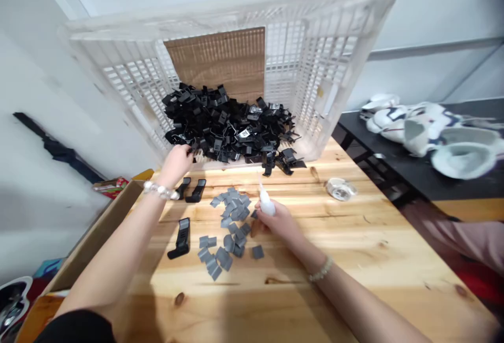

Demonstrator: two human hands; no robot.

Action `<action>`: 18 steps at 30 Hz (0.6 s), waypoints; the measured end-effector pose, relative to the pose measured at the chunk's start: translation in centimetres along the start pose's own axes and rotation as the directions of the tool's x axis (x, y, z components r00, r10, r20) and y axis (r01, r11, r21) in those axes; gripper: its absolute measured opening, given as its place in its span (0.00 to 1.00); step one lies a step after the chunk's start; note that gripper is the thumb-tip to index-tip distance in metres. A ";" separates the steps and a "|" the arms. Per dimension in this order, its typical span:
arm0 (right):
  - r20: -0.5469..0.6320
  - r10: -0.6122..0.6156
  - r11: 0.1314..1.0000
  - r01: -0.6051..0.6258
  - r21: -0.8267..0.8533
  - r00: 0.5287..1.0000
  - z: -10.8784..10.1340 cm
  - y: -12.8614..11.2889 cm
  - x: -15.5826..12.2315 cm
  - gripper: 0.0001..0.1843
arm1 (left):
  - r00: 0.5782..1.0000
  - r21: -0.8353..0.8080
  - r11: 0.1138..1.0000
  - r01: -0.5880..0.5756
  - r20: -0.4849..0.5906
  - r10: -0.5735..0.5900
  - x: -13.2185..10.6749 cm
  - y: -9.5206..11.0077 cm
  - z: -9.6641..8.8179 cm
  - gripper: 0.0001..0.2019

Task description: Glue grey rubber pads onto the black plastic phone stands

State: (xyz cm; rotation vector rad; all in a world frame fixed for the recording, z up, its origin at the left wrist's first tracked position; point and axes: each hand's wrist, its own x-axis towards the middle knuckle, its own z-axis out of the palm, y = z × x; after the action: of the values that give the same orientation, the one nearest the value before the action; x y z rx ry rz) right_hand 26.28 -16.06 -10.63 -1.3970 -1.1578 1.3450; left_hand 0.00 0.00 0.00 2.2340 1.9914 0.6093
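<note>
My left hand (178,163) is at the front left edge of the white crate, its fingers closed at a black plastic part (190,151) that is mostly hidden. Held in my right hand (279,220) is a small white squeeze bottle (266,204), its thin nozzle pointing up and away from me. Left of that hand, grey square pads (235,209) lie scattered on the wooden table. Three L-shaped black plastic parts (182,237) rest on the wood near my left forearm.
A white plastic crate (232,12), tipped towards me, holds a heap of black plastic parts (220,122), some spilling over its front edge. A roll of clear tape (340,189) lies on the table (338,285). White caps (417,122) sit on a dark bench, and a person's sleeve (468,240) shows at right.
</note>
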 end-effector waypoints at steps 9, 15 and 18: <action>0.033 0.014 0.933 -0.025 0.358 0.999 -0.2 -1.9 -1.8 0.13 | 0.889 -0.390 0.856 -0.339 0.164 0.427 -16.3 4.6 -0.3 0.14; 0.201 0.029 0.853 -0.129 0.505 0.979 0.2 -3.0 -3.9 0.16 | 0.832 -0.144 0.822 -0.550 -0.015 0.554 -18.2 4.5 1.8 0.19; 0.309 0.065 0.813 -0.230 0.534 0.949 0.7 -2.7 -4.5 0.15 | 0.748 -0.055 0.748 -0.661 -0.114 0.653 -17.9 3.7 2.7 0.21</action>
State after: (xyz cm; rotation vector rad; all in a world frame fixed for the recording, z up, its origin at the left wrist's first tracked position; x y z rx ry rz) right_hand 25.43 -19.88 -7.12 -0.8899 -0.7222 1.8586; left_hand 3.13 -17.36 -5.48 2.8749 1.0975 0.8405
